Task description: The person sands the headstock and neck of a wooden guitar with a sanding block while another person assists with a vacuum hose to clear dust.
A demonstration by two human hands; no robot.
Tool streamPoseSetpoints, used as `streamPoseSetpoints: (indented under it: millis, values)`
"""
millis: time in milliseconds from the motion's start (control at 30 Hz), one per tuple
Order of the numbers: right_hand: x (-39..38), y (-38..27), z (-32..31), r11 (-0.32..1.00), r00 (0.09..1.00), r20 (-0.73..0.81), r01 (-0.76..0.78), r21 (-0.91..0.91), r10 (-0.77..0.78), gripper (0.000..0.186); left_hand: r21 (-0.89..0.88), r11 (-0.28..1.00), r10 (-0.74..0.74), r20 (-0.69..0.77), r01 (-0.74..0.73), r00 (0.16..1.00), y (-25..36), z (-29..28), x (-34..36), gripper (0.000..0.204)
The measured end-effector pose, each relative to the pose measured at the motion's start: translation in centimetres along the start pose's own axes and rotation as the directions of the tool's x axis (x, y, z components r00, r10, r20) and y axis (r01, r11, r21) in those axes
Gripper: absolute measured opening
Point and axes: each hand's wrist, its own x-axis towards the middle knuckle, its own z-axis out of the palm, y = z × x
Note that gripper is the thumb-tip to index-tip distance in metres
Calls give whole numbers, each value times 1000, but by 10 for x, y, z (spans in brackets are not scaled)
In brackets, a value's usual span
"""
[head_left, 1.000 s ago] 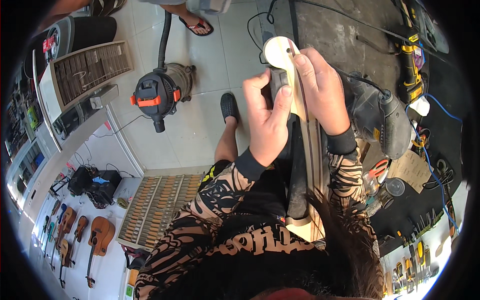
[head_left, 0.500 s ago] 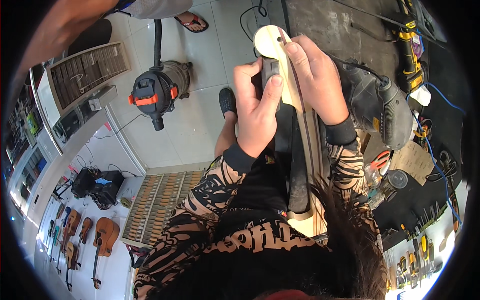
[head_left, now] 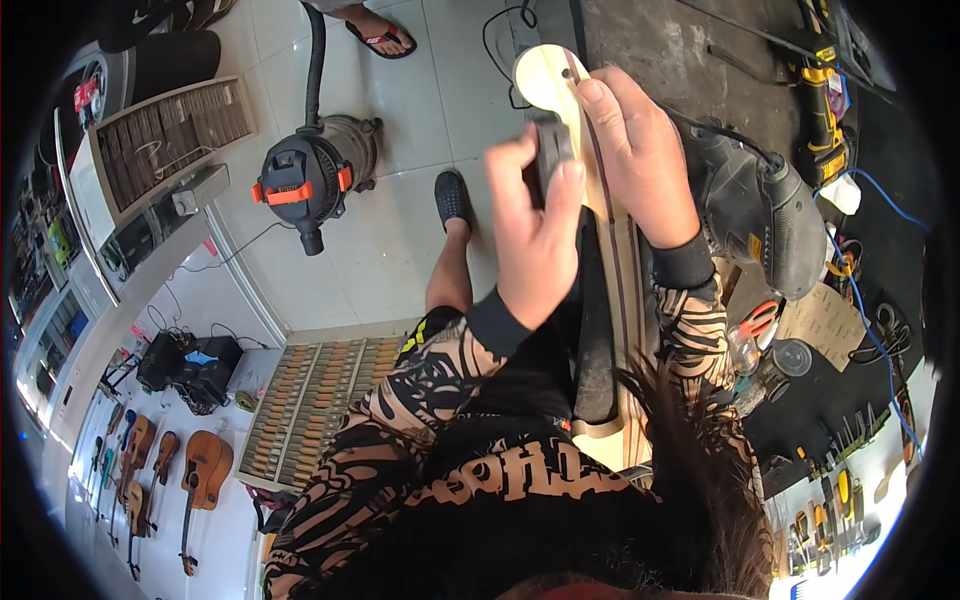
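A long laminated wooden piece shaped like an instrument neck (head_left: 548,80), pale with dark stripes, runs from my lap to the workbench edge. Its far end is rounded and has a small dark hole. My right hand (head_left: 645,165) wraps the right edge near that end, thumb on top. In my left hand (head_left: 535,240), thumb and fingers pinch a dark grey block (head_left: 552,145), which looks like a sanding block. The block lies along the left edge of the wood, just below the rounded end; motion blurs it slightly, and its contact face is hidden.
On the bench at right are a dark power sander (head_left: 760,215), a yellow-black cordless tool (head_left: 825,120), a blue cable (head_left: 860,290), a sandpaper sheet (head_left: 825,325) and orange-handled scissors (head_left: 758,322). A shop vacuum (head_left: 305,185) stands on the floor; another person's sandaled foot (head_left: 390,35) is beyond.
My left hand and the block have shifted rightward and tilted against the wood's edge. My right hand stays in nearly the same place. The other person has moved back, mostly out of view.
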Motion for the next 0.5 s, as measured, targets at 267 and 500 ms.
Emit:
streamPoseSetpoints:
  millis: [267,500]
  values:
    - [1,-4,0,1000,1000,0,-10,6,10,40,264,939,231,-6,-221,973,-9,1,1,39]
    - [-1,1,1,1000,1000,-4,4,-16,-4,40,169,975,151,-15,-146,988,-13,0,-13,38]
